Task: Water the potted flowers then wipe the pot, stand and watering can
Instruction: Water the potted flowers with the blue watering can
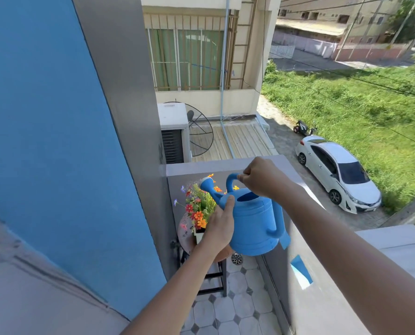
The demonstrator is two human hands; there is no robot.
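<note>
A blue plastic watering can point(252, 223) hangs in the air over the balcony corner, its rose-tipped spout pointing left over the flowers point(198, 204). My right hand point(262, 180) grips the can's top handle. My left hand point(219, 228) is pressed flat against the can's left side, thumb near the spout base. The flowers are orange, red and purple with green leaves, standing in a pale pot point(198, 234) that my left hand mostly hides. The pot rests on a round brown-topped stand point(186, 235) with black legs.
A blue and grey wall point(80, 141) closes the left side. The grey balcony parapet point(226, 165) runs behind the flowers and along the right. A blue cloth point(301, 270) lies against the parapet. The floor has pale tiles and a round drain point(236, 258).
</note>
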